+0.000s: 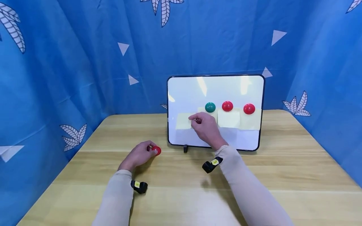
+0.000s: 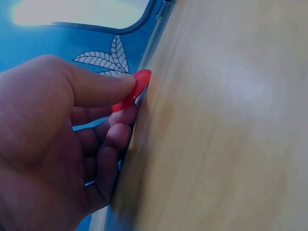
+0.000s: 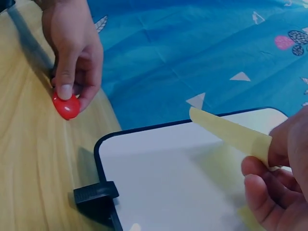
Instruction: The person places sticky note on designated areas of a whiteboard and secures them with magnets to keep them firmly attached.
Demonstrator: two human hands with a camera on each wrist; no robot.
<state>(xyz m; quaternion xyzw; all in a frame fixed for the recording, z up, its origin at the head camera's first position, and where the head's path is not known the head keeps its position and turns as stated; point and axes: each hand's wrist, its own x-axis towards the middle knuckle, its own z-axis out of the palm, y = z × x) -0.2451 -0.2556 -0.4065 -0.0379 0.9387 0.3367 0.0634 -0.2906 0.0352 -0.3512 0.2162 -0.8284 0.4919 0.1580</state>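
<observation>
My left hand pinches a round red magnet between thumb and fingers, close over the table left of the whiteboard. In the left wrist view the magnet is tipped edge-on beside the wood. My right hand is in front of the board, pinching a pale yellow sticky note by one end. The note extends leftward from the fingertips and stands off the board in the right wrist view. Right of that hand, a green magnet and two red magnets sit along the top edges of other yellow notes.
The black-framed whiteboard stands upright on the wooden table, with a black foot at its lower edge. A blue patterned curtain hangs behind and along both sides. Each wrist wears a small black camera.
</observation>
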